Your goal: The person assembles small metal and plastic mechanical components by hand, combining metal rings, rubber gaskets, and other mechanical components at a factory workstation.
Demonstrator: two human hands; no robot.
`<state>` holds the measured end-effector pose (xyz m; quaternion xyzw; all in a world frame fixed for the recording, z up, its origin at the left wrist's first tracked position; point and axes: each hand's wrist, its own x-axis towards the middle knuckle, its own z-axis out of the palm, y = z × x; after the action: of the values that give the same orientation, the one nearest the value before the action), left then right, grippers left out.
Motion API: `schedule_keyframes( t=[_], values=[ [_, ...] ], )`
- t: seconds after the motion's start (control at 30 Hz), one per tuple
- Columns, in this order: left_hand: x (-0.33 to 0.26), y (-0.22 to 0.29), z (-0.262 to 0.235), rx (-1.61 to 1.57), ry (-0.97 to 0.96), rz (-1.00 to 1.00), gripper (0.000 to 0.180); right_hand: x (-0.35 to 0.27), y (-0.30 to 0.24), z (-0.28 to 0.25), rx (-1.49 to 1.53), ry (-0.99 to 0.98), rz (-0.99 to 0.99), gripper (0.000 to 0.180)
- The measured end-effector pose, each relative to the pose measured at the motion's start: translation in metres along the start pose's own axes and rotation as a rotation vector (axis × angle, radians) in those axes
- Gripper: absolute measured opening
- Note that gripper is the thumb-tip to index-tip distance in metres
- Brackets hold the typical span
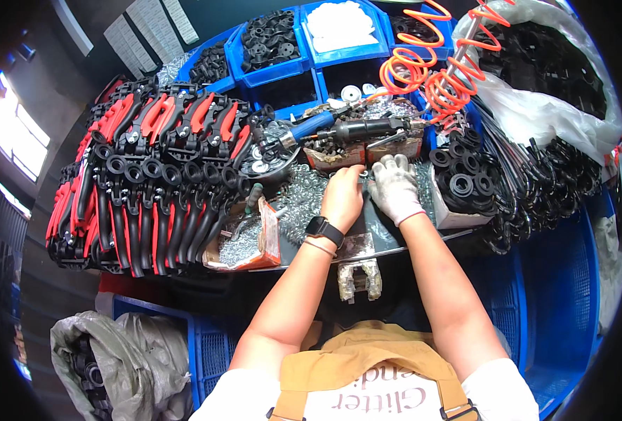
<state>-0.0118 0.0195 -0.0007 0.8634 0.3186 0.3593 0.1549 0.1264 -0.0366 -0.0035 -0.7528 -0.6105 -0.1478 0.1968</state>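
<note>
My left hand (342, 200), bare with a black watch (324, 229) at the wrist, is closed in a pinch at the middle of the workbench. Whatever its fingertips hold is too small to make out. Close beside it, my right hand (396, 188) wears a pale work glove, its fingers curled down, their tips hidden. Just beyond both hands stand open cardboard boxes of small metal parts (335, 154). A heap of loose shiny hardware (298, 203) spreads left of my left hand. Across the boxes lies a black air screwdriver (367, 129), beside a blue-handled tool (311, 126).
Red-and-black clamp-like tools (163, 182) are stacked at left. Blue bins (269, 69) of black and white parts line the back. Orange coiled hose (446, 91) hangs near them. Black rings (461, 184) and bent rods (536, 182) lie at right. A metal bracket (359, 281) juts from the front edge.
</note>
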Motion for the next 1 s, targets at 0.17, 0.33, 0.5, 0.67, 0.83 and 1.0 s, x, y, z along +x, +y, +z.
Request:
schedule_keyframes(
  t=[0.17, 0.33, 0.5, 0.67, 0.83, 1.0],
  values=[
    [0.009, -0.003, 0.0, -0.394, -0.095, -0.153, 0.033, -0.002, -0.002, -0.016, 0.381, -0.045, 0.172, 0.029],
    [0.016, -0.004, -0.01, -0.856, -0.221, -0.428, 0.025, -0.005, 0.013, -0.035, 1.459, -0.247, 0.572, 0.032],
    [0.04, -0.007, -0.017, -0.873, -0.331, -0.703, 0.04, -0.015, 0.032, -0.012, 1.186, 0.034, 0.245, 0.028],
    [0.04, -0.032, -0.011, 0.247, -0.134, -0.065, 0.022, -0.019, 0.017, -0.016, 0.29, 0.215, 0.021, 0.03],
    [0.026, -0.024, -0.001, 0.434, -0.272, -0.001, 0.011, -0.021, 0.014, -0.021, 0.404, 0.257, 0.014, 0.021],
    [0.026, -0.027, -0.01, 0.32, -0.265, 0.012, 0.013, -0.018, 0.01, -0.025, 0.685, 0.1, 0.171, 0.014]
  ],
)
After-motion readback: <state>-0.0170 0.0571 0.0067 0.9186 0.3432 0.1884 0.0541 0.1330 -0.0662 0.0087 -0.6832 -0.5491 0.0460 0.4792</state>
